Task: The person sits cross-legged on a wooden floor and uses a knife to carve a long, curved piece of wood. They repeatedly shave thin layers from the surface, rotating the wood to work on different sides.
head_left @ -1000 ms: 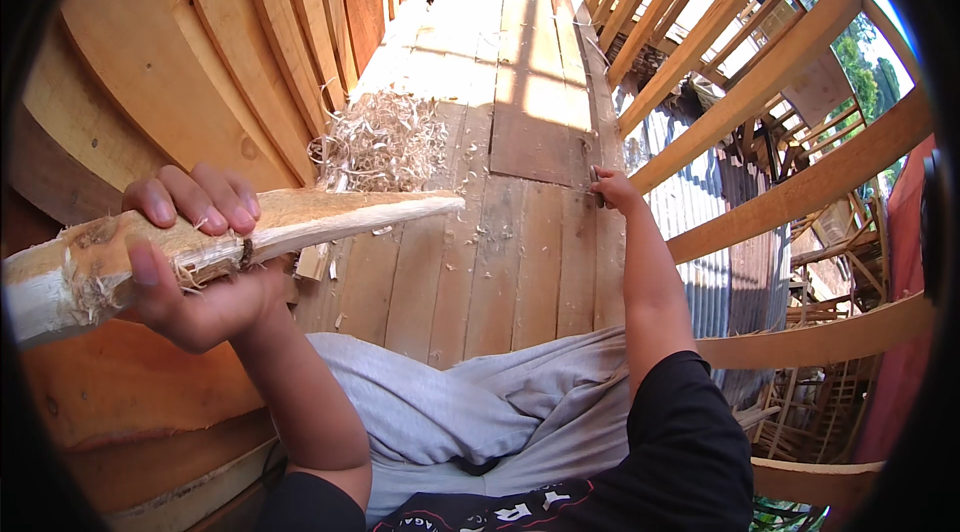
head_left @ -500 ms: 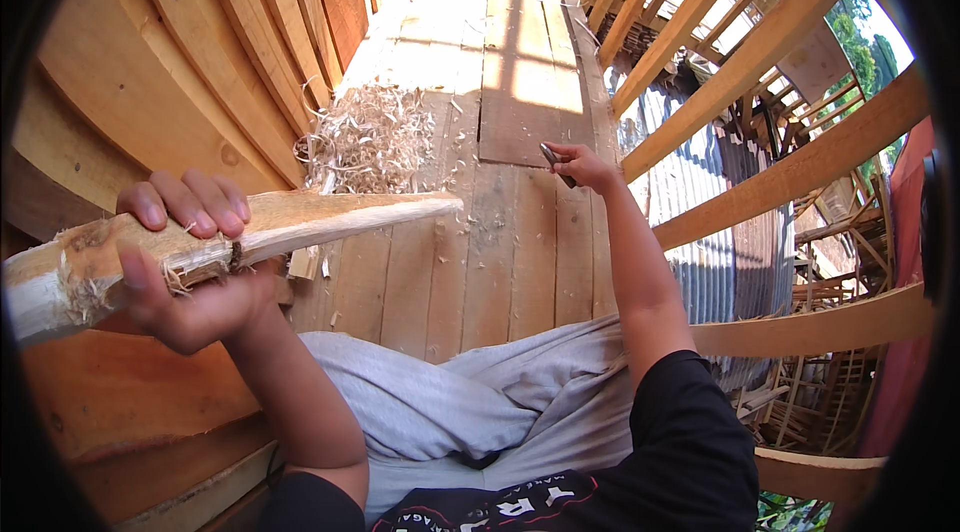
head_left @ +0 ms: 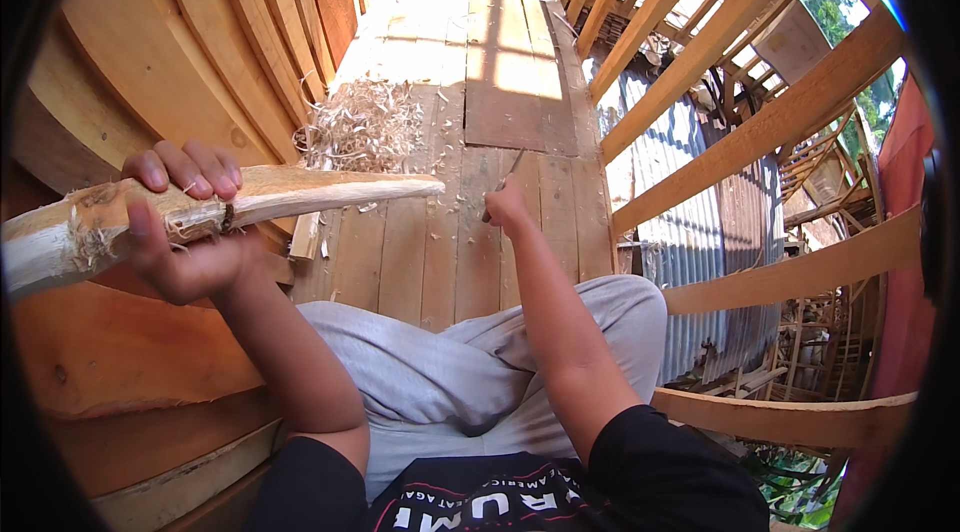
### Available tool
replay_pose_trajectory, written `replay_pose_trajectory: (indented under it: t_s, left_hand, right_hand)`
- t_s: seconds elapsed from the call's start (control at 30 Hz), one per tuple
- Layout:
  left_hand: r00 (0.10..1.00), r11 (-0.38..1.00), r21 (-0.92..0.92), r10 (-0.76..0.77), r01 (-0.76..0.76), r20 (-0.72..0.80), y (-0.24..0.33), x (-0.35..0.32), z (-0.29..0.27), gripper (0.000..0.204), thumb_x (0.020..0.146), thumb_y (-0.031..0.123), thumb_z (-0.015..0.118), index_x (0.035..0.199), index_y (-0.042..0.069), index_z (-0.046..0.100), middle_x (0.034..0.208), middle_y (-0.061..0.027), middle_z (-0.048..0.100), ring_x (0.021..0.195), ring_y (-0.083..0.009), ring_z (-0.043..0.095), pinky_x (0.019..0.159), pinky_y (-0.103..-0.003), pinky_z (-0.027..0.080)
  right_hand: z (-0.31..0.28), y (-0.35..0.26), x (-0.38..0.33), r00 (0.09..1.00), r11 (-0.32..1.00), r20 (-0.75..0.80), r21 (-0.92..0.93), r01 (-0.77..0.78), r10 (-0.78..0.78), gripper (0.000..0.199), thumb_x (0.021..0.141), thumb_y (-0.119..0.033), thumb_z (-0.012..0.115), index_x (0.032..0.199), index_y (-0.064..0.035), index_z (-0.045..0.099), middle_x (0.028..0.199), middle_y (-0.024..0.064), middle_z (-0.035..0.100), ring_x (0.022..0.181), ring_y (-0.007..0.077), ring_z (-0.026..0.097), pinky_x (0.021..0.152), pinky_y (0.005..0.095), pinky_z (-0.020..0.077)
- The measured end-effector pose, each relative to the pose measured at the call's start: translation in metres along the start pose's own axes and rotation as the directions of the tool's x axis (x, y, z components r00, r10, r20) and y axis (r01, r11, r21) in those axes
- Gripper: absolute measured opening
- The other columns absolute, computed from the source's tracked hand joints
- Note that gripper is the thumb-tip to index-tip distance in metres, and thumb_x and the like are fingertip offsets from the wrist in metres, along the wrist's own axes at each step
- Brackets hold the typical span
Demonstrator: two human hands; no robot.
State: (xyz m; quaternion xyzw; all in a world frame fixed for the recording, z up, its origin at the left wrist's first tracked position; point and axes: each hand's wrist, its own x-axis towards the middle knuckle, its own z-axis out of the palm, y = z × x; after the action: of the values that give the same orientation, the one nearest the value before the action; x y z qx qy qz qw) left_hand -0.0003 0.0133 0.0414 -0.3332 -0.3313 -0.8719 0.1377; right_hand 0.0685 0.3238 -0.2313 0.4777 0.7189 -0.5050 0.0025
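Observation:
My left hand (head_left: 185, 222) grips a thick, pale wooden stick (head_left: 300, 194) near its rough, frayed butt end. The stick tapers to a whittled point that reaches right, level with my right hand. My right hand (head_left: 507, 207) is stretched out over the plank floor (head_left: 440, 242) and is closed on a small knife (head_left: 510, 170), whose thin blade points up and away from me. The knife tip is a short gap to the right of the stick's point, not touching it. I sit on the planks with grey trousers (head_left: 440, 372) folded under me.
A heap of curled wood shavings (head_left: 362, 124) lies on the planks beyond the stick. Curved wooden ribs (head_left: 200, 52) rise at the left. Slanted timber rails (head_left: 760, 142) run along the right edge, with corrugated metal sheet (head_left: 680, 212) below them.
My right hand has drawn in from the platform's right edge toward the stick's tip, carrying the knife. My left hand has kept the stick almost still.

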Motion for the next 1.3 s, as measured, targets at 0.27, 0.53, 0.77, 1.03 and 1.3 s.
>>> replay_pose_trajectory:
  t_s: [0.27, 0.53, 0.77, 1.03, 1.3]
  left_hand:
    - [0.999, 0.999, -0.048, -0.007, 0.009, 0.042, 0.008, 0.000, -0.001, 0.030, 0.079, 0.033, 0.057, 0.086, 0.007, 0.043, 0.065, -0.0053, 0.044, 0.056, -0.0161, 0.044, 0.057, -0.029, 0.039]
    - [0.999, 0.998, -0.054, -0.010, 0.012, 0.045, 0.016, -0.001, 0.004, 0.031, 0.078, 0.032, 0.058, 0.086, 0.007, 0.042, 0.065, -0.0050, 0.044, 0.055, -0.0156, 0.044, 0.056, -0.029, 0.038]
    - [0.999, 0.999, -0.041, 0.009, -0.007, 0.047, 0.013, -0.001, 0.003, 0.030, 0.078, 0.033, 0.058, 0.086, 0.008, 0.042, 0.065, -0.0045, 0.044, 0.054, -0.0153, 0.044, 0.056, -0.028, 0.037]
    - [0.999, 0.999, -0.045, 0.005, -0.003, 0.047, 0.017, 0.001, 0.006, 0.031, 0.078, 0.034, 0.058, 0.086, 0.008, 0.043, 0.065, -0.0043, 0.043, 0.054, -0.0153, 0.043, 0.056, -0.028, 0.037]
    - [1.000, 1.000, 0.005, 0.016, -0.017, 0.027, 0.020, 0.001, 0.001, 0.033, 0.076, 0.036, 0.058, 0.084, 0.007, 0.044, 0.063, -0.0046, 0.042, 0.053, -0.0150, 0.042, 0.055, -0.028, 0.036]
  right_hand:
    - [0.084, 0.039, -0.081, 0.891, 0.929, 0.350, -0.122, 0.348, -0.288, 0.078, 0.081, -0.006, 0.054, 0.145, 0.0022, 0.010, 0.113, 0.0241, 0.059, 0.086, 0.0281, 0.066, 0.068, 0.0373, 0.0519]
    - [0.090, 0.065, -0.089, 0.980, 0.996, -0.184, 0.075, -0.057, 0.070, 0.080, 0.079, -0.008, 0.058, 0.145, 0.0010, 0.013, 0.115, 0.0304, 0.055, 0.108, 0.0376, 0.056, 0.090, 0.0392, 0.0441]
    - [0.085, 0.065, -0.117, 0.972, 0.968, -0.034, 0.093, 0.234, -0.232, 0.083, 0.082, -0.006, 0.057, 0.147, -0.0021, 0.006, 0.101, 0.0261, 0.061, 0.090, 0.0358, 0.061, 0.081, 0.0395, 0.0469]
    - [0.060, 0.084, -0.085, 0.914, 0.937, 0.239, 0.205, 0.282, -0.327, 0.082, 0.080, -0.007, 0.052, 0.145, 0.0017, 0.003, 0.098, 0.0254, 0.063, 0.080, 0.0297, 0.064, 0.071, 0.0369, 0.0504]
    - [0.095, 0.044, -0.146, 0.980, 0.971, 0.024, 0.132, -0.201, 0.200, 0.086, 0.085, -0.007, 0.054, 0.147, -0.0069, -0.005, 0.086, 0.0190, 0.062, 0.066, 0.0235, 0.062, 0.058, 0.0335, 0.0511]
